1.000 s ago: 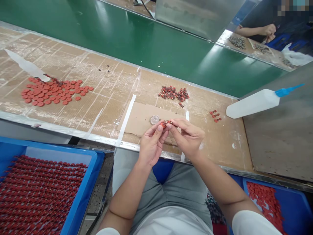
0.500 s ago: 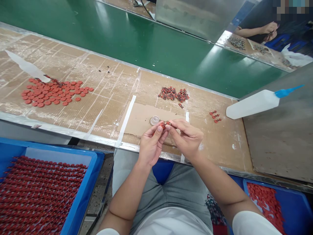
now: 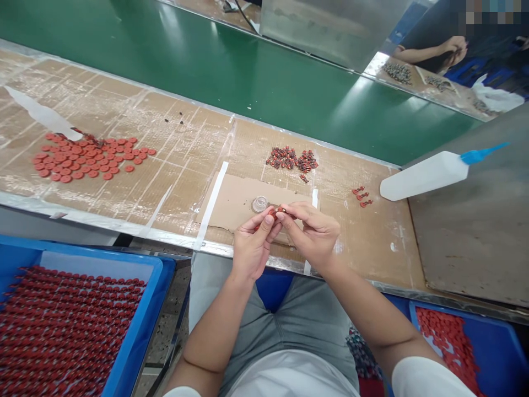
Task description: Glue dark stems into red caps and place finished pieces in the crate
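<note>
Pinching a small red piece in both hands above the bench

You have the small red piece (image 3: 275, 212) over the near side of the bench (image 3: 355, 248), in front of your body, between the fingers of your left hand (image 3: 251, 248) and right hand (image 3: 314, 231). The left thumb and forefinger close narrowly on one end, probably to steady it; the right thumb and forefinger meet at the other, likely for finer control. The fingertips hide much of it, so you cannot tell whether it is one part or two joined. Your other left fingers curl loosely beneath.

Just beyond your fingertips, the clear round container (image 3: 260, 204) sits on the cardboard sheet (image 3: 233, 201), which probably shields the surface under your work. Farther back is the heap of red-and-black parts (image 3: 285, 158), seemingly placed for an easy reach, with one loose part (image 3: 304, 178) beside it. To your right, three red parts (image 3: 362, 196) lie spaced in a short line near the white bottle (image 3: 425, 176), apparently set apart from the heap.

Well to your left, red discs (image 3: 78, 160) spread over the bench. Below them, the blue tray (image 3: 155, 286) carries similar red parts in rows, perhaps so they do not tangle.
</note>
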`<state>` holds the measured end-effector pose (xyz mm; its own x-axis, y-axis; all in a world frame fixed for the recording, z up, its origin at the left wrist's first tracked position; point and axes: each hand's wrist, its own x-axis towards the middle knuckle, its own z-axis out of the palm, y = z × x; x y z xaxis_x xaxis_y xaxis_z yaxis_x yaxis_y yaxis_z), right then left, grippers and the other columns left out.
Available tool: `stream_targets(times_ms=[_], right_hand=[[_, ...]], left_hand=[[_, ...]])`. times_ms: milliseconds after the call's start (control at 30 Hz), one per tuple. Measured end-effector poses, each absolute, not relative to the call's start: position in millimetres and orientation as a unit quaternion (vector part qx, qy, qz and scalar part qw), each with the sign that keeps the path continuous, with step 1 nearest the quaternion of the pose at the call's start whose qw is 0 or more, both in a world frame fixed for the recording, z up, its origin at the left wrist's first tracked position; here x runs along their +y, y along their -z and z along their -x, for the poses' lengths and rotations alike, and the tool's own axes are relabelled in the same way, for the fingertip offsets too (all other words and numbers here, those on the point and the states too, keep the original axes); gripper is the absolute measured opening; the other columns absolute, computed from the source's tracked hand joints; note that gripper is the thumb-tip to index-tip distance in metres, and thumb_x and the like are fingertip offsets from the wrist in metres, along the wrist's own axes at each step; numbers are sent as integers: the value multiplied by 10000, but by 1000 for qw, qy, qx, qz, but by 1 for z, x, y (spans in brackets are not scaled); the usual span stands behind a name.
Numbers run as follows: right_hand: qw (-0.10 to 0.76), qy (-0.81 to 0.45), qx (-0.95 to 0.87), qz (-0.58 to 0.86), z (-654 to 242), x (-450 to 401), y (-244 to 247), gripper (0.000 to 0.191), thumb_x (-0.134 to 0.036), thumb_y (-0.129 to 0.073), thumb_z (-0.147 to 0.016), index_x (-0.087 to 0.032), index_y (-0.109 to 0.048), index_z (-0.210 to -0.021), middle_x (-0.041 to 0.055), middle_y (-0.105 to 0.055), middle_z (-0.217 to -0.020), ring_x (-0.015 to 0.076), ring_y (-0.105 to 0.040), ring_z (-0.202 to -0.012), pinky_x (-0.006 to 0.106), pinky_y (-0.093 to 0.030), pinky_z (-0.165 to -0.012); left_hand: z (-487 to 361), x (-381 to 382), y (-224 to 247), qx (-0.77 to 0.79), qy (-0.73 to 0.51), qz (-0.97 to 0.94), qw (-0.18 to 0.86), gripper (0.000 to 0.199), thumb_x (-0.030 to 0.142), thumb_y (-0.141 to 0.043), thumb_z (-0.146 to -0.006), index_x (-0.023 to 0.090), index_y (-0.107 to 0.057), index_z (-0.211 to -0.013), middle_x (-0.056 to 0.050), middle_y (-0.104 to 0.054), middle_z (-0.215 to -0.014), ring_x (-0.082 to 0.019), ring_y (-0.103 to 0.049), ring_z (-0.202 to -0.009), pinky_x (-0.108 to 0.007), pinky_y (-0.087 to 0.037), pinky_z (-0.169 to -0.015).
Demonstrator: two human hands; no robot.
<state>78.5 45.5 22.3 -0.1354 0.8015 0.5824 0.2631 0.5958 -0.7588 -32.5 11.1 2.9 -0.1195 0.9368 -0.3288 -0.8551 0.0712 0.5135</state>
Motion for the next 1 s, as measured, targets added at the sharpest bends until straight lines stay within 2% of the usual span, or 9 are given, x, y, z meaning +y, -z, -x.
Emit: stream_targets(times_ms=[200, 333, 700, 833, 1000], right_hand=[[547, -290, -686, 382, -84, 47, -22, 225, -158, -727, -746, -276, -737, -937, 6, -743, -890, 162, -696, -804, 338, -579, -794], [543, -292, -691, 377, -90, 47, -21, 239, -157, -732, -743, -289, -737, -942, 4, -743, -900, 167, -697, -814, 355, -578, -809], [527, -163, -749, 367, -103, 45, -20, 284, -155, -730, -733, -284, -724, -986, 10, -750, -842, 176, -687, -772, 364, -586, -741], [528, -152, -756, 357, -105, 45, -23, 285, -141, -726, -732, -275, -724, -983, 9, -749, -832, 168, -682, -760, 349, -581, -722], [519, -151, -755, 371, -106, 45, -27, 229, -150, -722, -735, -252, -734, -939, 21, -745, -795, 160, -674, -737, 341, -576, -729]], left_hand=[[29, 9, -4, 317, -672, -66, 666, 243, 216, -788, -686, 161, -742, -918, -72, -736, -1008, -171, -693, -933, -277, -526, -917], [27, 8, -5, 318, -665, -75, 672, 232, 216, -783, -692, 167, -744, -916, -70, -737, -1009, -163, -693, -928, -248, -537, -883], [22, 7, -3, 343, -646, -101, 674, 255, 244, -770, -709, 176, -739, -953, -73, -734, -1018, -164, -686, -949, -260, -521, -904], [20, 8, -3, 340, -640, -96, 683, 254, 231, -776, -702, 166, -736, -944, -70, -736, -1002, -145, -689, -920, -233, -522, -886], [18, 8, -2, 327, -635, -89, 694, 162, 191, -740, -745, 156, -722, -902, -45, -733, -979, -93, -683, -890, -162, -514, -847]])
